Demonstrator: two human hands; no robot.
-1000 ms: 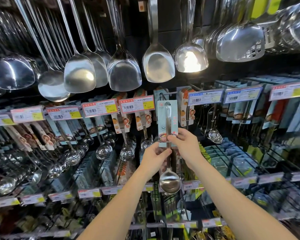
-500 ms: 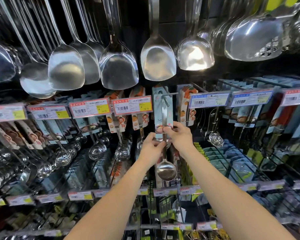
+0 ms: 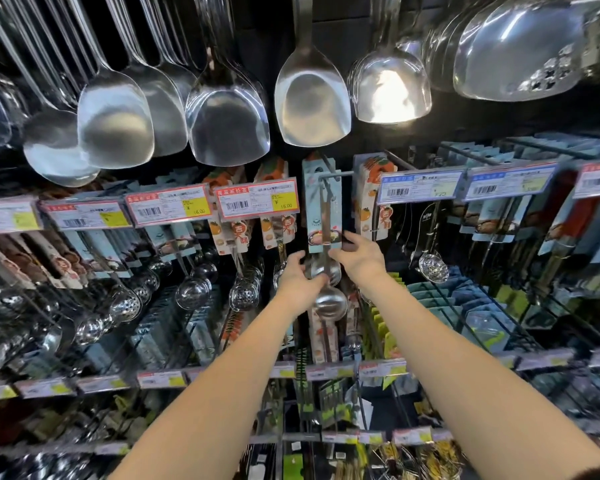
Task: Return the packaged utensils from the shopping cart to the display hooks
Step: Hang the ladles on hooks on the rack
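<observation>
Head camera: a packaged ladle (image 3: 324,209) hangs upright at the middle of a shop display. The top of its pale blue card is level with the front end of a grey metal hook (image 3: 338,174), and its shiny bowl is at the bottom; whether the card's hole is on the hook cannot be told. The person's left hand (image 3: 297,284) is curled round the handle just above the bowl. The right hand (image 3: 361,258) pinches the lower right corner of the card. Both bare forearms reach up from the near edge. Red-bordered price tags (image 3: 257,199) sit just left of the card and blue-bordered tags (image 3: 420,187) just right. More carded ladles (image 3: 193,292) hang in rows further left, and a small perforated skimmer (image 3: 433,268) hangs to the right. Large steel spatulas (image 3: 312,98) hang in a row above. A strip of shelf labels (image 3: 326,370) runs below the hands.
</observation>
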